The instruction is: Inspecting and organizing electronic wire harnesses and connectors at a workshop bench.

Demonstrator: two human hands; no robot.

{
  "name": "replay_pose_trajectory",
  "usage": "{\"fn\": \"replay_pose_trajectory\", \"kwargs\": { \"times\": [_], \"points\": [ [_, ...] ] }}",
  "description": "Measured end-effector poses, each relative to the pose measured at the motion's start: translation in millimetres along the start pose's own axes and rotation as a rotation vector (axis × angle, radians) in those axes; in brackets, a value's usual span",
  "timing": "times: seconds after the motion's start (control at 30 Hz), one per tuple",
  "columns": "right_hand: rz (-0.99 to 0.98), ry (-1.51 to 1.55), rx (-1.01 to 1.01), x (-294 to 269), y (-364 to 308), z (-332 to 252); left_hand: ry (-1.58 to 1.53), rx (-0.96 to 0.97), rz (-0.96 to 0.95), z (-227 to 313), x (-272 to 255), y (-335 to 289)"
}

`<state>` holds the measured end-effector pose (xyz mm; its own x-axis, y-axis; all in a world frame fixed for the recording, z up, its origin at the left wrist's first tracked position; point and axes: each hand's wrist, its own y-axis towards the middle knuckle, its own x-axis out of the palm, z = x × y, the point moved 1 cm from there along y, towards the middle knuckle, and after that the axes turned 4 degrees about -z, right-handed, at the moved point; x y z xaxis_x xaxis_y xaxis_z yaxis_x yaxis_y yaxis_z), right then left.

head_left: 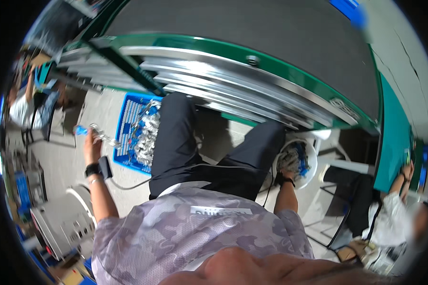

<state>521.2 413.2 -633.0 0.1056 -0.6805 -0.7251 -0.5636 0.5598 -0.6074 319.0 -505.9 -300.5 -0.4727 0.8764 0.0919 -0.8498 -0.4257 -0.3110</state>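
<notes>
My left hand (92,146) is raised to the left of a blue basket (121,122), its fingers closed around a shiny silvery piece (105,137). A bright blue bit (81,129) shows at the same fingers; I cannot tell whether it is joined to the silvery piece. Crumpled-looking silvery and blue pieces (147,130) fill the basket beside my left leg. On the other side, my right hand (285,176) reaches into a white round bucket (314,164) holding similar silvery and blue pieces (297,156). Its fingers are hidden among them.
A green-edged conveyor (252,28) with a dark belt runs ahead of my knees. Cables hang from both wristbands. A white machine (62,223) stands at the lower left. One seated person (26,109) is at far left, another (385,218) at right by a green table (392,142).
</notes>
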Motion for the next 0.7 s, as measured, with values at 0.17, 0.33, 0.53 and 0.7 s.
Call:
{"fn": "replay_pose_trajectory", "kwargs": {
  "times": [0.17, 0.33, 0.53, 0.7],
  "points": [
    [-0.185, -0.338, -0.134, 10, 54, 75, 0.234, -0.333, 0.078, -126, -17, 0],
    [-0.089, -0.232, -0.298, 33, 78, 117, 0.248, -0.373, 0.107, -178, -16, 15],
    [-0.077, -0.319, -0.034, 21, 49, 66, 0.483, -0.427, 0.276, -181, -18, 48],
    [-0.277, -0.443, -0.254, 3, 8, 17, 0.305, -0.155, 0.102, -120, 7, 43]
  ]
}}
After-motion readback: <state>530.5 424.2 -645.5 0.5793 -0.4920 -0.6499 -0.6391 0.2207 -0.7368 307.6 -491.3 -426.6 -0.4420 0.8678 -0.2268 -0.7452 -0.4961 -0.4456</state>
